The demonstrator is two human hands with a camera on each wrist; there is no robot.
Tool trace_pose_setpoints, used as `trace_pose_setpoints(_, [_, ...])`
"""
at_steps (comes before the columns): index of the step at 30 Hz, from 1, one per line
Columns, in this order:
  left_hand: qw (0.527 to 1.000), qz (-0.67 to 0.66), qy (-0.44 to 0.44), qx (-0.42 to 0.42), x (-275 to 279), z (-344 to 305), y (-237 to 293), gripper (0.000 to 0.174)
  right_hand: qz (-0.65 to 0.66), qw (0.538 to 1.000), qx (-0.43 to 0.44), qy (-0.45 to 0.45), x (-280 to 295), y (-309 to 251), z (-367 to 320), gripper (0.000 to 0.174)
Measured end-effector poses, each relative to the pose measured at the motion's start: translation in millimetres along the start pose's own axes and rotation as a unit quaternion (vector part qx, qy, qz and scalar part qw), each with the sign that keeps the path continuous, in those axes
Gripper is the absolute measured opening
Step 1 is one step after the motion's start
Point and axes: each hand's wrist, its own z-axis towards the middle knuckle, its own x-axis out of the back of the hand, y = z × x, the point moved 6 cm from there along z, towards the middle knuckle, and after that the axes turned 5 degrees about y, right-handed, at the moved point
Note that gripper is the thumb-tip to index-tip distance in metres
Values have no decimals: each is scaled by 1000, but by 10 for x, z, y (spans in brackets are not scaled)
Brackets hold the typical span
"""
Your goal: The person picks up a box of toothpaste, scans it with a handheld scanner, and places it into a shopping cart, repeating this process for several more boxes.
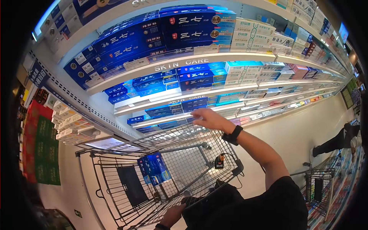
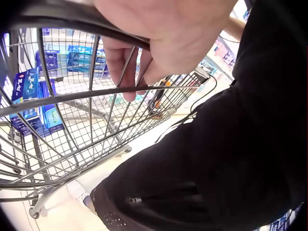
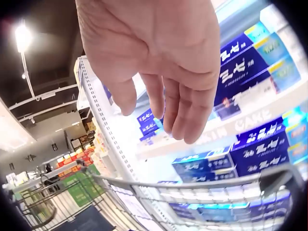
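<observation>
My left hand point(image 1: 172, 215) point(image 2: 163, 38) is curled round the dark top rail of the wire shopping cart point(image 1: 184, 153), its fingertips hanging among the wires. Stretched over the cart's far side, my right hand point(image 1: 210, 119) point(image 3: 154, 62) holds nothing; in the right wrist view its fingers hang relaxed and slightly bent, before shelved blue boxes point(image 3: 260, 154). Inside the cart lie several blue toothpaste boxes point(image 1: 153, 168) point(image 2: 29, 98). A small black item with an orange part point(image 1: 219, 161) is at the cart's side near my right forearm.
Lit shelves point(image 1: 172, 63) of blue and white boxes curve along the far side. White cartons point(image 1: 73, 122) and a red and green display point(image 1: 46, 149) stand left. At the right are another cart point(image 1: 320, 188) and a person in dark trousers point(image 1: 333, 142).
</observation>
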Motion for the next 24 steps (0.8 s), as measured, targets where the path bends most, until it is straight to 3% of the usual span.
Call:
trace_pose_setpoints(6, [999, -45, 12, 15, -285, 229, 372, 37, -209, 965, 91, 132, 735, 390, 689, 42])
trace_pose_setpoints(11, [993, -106, 55, -16, -324, 363, 670, 45, -329, 932, 100, 117, 876, 590, 1060, 43])
trace_pose_setpoints(14, [994, -103, 26, 18, -363, 473, 829, 43, -371, 917, 107, 102, 836, 770, 1149, 43])
trace_pose_setpoints(20, [992, -92, 65, -62, -539, 595, 893, 40, -404, 907, 93, 75, 838, 810, 1257, 51])
trace_pose_setpoints(24, [996, -62, 46, -54, -474, 654, 974, 38, -418, 902, 86, 66, 843, 813, 1318, 56])
